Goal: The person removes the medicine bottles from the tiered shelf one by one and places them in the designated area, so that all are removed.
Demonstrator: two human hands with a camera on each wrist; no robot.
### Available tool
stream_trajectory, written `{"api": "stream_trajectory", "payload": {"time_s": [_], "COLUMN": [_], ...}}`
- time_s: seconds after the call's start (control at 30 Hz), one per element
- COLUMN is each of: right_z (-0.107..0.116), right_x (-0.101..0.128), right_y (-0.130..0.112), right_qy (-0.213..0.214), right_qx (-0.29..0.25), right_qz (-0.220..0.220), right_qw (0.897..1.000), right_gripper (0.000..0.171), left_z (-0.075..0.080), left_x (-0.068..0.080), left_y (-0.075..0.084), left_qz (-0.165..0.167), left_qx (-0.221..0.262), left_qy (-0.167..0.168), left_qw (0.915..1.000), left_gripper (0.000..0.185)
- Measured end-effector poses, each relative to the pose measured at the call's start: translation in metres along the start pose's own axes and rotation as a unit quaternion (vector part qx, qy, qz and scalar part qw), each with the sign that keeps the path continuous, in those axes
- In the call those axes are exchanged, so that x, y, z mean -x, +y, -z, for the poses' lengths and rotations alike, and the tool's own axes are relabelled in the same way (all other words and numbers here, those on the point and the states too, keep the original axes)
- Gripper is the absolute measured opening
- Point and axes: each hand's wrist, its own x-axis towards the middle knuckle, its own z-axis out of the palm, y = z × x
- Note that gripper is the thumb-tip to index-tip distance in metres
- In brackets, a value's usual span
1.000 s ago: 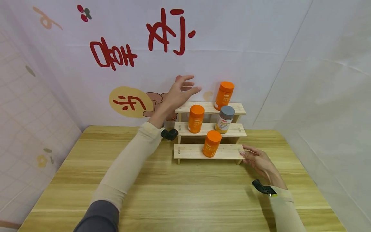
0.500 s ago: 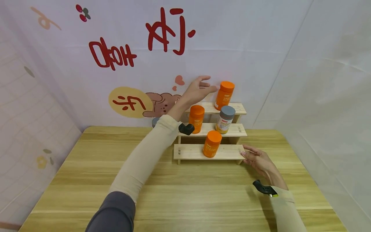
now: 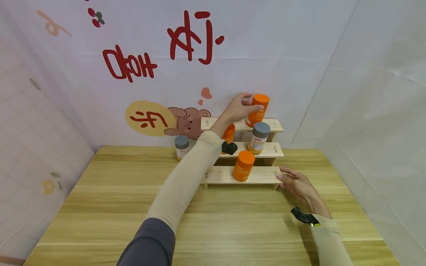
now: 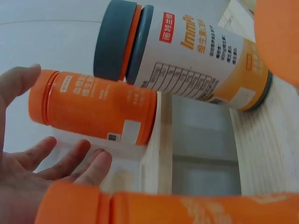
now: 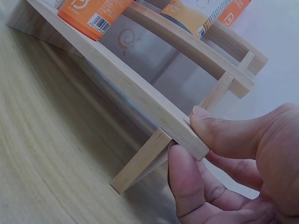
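Note:
On the top tier of the wooden display rack (image 3: 263, 175) stands an orange vitamin bottle (image 3: 254, 119). My left hand (image 3: 237, 111) reaches around it from the left, thumb in front and fingers toward the back. The left wrist view shows the thumb by the bottle's cap (image 4: 39, 95) and the other fingers (image 4: 70, 161) spread, with a gap to the bottle's side. My right hand (image 3: 301, 188) pinches the right end of the lowest board (image 5: 184, 135), thumb above and fingers below.
A grey-capped bottle (image 3: 257, 139) and an orange bottle (image 3: 229, 132), partly behind my left arm, share the middle tier. Another orange bottle (image 3: 244, 168) stands on the lowest tier. A grey-capped bottle (image 3: 181, 147) is left of the rack. A printed cloth (image 3: 293, 74) hangs behind.
My left hand has moved right and slightly down from over the top tier's left side to the orange bottle there. My right hand keeps its hold on the board.

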Motion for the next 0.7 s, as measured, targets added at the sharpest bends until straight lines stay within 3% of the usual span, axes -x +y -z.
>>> {"api": "stream_trajectory", "payload": {"time_s": [0.37,0.7], "right_z": [0.0,-0.002], "right_x": [0.001,0.001], "right_y": [-0.001,0.001], "right_qy": [0.005,0.007], "right_qx": [0.018,0.006], "right_qz": [0.001,0.011], "right_qw": [1.0,1.0], "right_gripper": [0.072,0.065], "left_z": [-0.017,-0.02], "left_x": [-0.006,-0.006], "left_y": [0.002,0.004], "left_qz": [-0.019,-0.018], "left_qx": [-0.058,-0.044], "left_qy": [0.004,0.03], "left_qw": [0.9981,0.9984], "left_gripper": [0.072,0.064]}}
